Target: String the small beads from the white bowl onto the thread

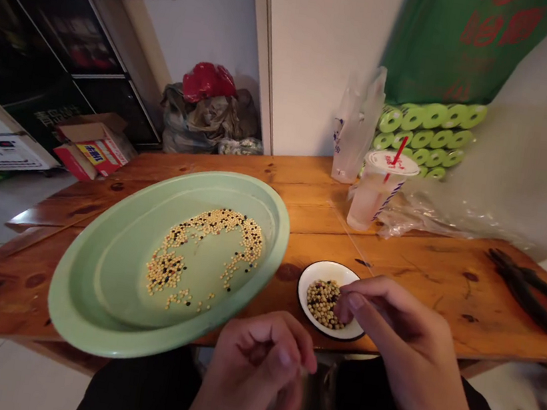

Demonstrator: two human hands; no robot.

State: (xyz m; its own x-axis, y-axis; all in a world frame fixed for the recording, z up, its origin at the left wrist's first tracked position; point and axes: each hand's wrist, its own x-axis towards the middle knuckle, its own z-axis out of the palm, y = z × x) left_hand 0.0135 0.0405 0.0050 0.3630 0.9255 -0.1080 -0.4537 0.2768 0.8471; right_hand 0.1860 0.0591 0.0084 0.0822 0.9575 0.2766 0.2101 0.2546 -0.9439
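The left hand (252,364) curls shut at six o'clock, holding nothing visible; the right hand (402,336) dips tightly pinched fingertips (347,301) into mixed beans (321,303) in a white enamel dish (310,287) at four o'clock, a green plate (65,292) beyond at eight.

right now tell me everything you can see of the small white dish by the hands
The small white dish is round and shallow, with a smooth, glazed-looking white surface and a thin dark rim. It sits on the wooden table top near its front edge, to the right of the large green plate, and does not touch the plate. It holds a small heap of pale beans with a few dark ones among them. The right hand covers its right side, fingertips down at the heap's edge.
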